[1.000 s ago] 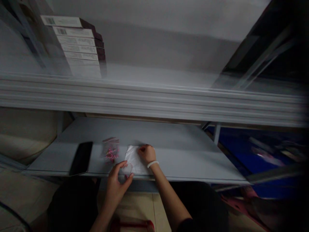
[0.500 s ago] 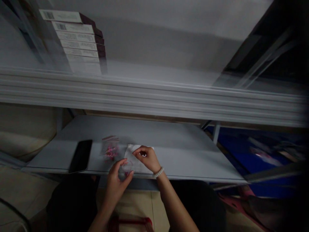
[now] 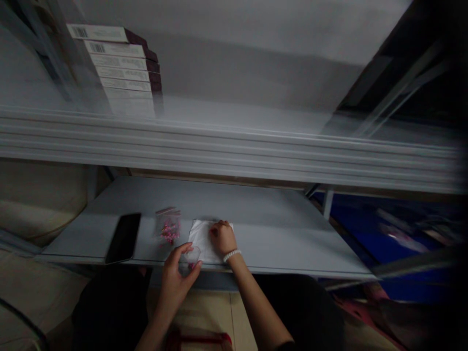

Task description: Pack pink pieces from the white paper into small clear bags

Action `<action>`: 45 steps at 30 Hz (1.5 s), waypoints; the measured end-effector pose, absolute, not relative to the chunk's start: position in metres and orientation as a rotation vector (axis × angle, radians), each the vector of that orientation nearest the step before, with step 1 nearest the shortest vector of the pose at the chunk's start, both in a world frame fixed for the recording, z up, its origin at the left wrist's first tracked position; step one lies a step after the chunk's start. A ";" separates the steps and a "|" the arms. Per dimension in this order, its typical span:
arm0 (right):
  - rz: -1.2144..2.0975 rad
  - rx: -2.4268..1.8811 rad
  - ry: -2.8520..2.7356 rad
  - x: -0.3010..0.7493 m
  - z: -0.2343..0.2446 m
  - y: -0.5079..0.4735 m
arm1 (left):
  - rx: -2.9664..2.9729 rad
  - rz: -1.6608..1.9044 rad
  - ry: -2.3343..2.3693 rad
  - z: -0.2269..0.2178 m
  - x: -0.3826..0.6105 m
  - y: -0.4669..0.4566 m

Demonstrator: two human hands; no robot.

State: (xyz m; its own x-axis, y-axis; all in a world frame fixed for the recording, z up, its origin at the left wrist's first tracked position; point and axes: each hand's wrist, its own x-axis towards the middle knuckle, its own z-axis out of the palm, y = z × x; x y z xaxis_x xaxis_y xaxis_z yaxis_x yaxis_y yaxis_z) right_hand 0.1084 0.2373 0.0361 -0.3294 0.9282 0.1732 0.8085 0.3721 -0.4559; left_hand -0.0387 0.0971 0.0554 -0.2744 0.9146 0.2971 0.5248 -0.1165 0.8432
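Observation:
My left hand [image 3: 177,273] curves its thumb and fingers around a small clear round container [image 3: 190,256] at the shelf's front edge. Something pink shows at the bottom of that container. Over a white sheet of paper or cloth [image 3: 201,236], my right hand [image 3: 223,237] is closed with its fingertips together. Whatever those fingertips may hold is too small to make out. A string of pale beads circles the right wrist. To the left of the sheet lies a clear zip bag [image 3: 168,228] with pink bits in it.
A dark phone or tablet [image 3: 123,238] lies at the left of the grey shelf [image 3: 263,229]. Above and beyond, a ridged metal edge [image 3: 234,153] crosses the view. White boxes [image 3: 122,63] are stacked on the upper level. A blue surface [image 3: 365,219] holds plastic-wrapped items at right.
My right hand has turned and drawn its fingers in over the white sheet. The left hand keeps its hold on the clear container, almost unmoved. The view has shifted slightly.

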 end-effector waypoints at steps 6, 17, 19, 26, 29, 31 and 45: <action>0.395 -1.516 -2.243 0.107 0.038 0.237 | 1.583 1.355 1.761 0.055 -0.037 0.097; 0.541 -1.274 -2.196 0.107 0.067 0.228 | 1.598 1.365 1.770 0.055 -0.038 0.098; 0.669 -1.079 -2.142 0.108 0.084 0.215 | 1.590 1.365 1.781 0.054 -0.038 0.098; 0.975 -0.803 -2.022 0.109 0.119 0.183 | 1.591 1.384 1.752 0.052 -0.035 0.101; 0.989 -0.968 -1.941 0.108 0.113 0.171 | 1.621 1.400 1.791 0.051 -0.034 0.100; 1.041 -0.972 -1.943 0.105 0.106 0.161 | 1.647 1.436 1.840 0.049 -0.034 0.099; 1.161 -0.996 -1.851 0.119 0.100 0.155 | 1.199 1.383 1.460 0.061 -0.044 0.097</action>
